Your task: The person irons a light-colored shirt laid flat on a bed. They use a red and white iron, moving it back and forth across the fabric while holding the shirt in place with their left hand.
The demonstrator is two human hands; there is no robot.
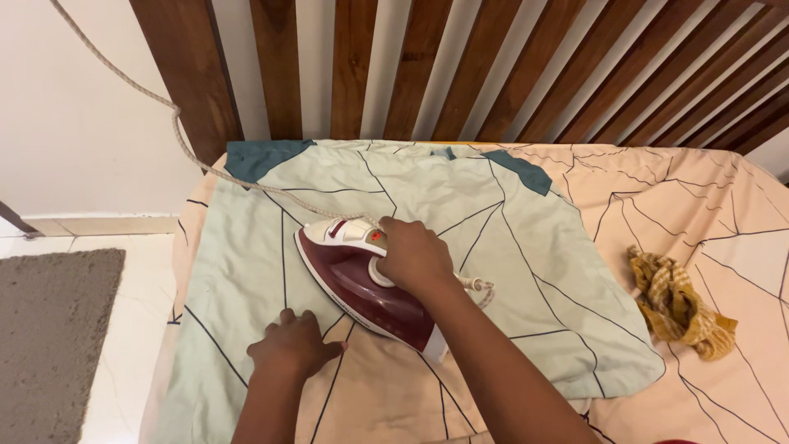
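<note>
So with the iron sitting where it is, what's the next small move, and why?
Probably slide the iron forward toward the headboard: the right hand grips its handle, the left hand presses the pale green cloth flat behind it, and creases show ahead of its tip.

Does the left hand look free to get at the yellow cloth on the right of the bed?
Probably not easily: the left hand presses the pale green fabric, and the right hand with the iron lies between it and the yellow cloth.

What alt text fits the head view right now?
A right hand grips a maroon and white iron on a pale green cloth spread over a bed, the left hand pressing the cloth flat; a yellow rag lies aside.
</note>
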